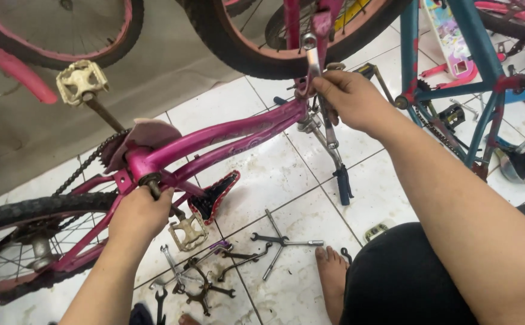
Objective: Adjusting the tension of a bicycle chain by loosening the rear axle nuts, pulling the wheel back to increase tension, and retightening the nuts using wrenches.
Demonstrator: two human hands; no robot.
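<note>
A small pink bicycle frame (226,135) stands upside down on the tiled floor. My left hand (139,216) grips the crank arm at the bottom bracket, just above a cream pedal (187,233). The other cream pedal (82,82) points up at the upper left. My right hand (346,99) is closed around the frame's front end, at the fork and head tube, beside a silver fork leg (312,57). The chain (85,164) runs from the chainring toward the rear wheel (21,244). The front wheel (286,42) sits above. The black and red saddle (214,195) rests on the floor.
Several wrenches and a three-way socket tool (280,242) lie scattered on the white tiles near my bare foot (331,274). A teal bicycle frame (455,84) stands at the right. Another pink wheel (64,30) is at the upper left. A handlebar grip (343,185) touches the floor.
</note>
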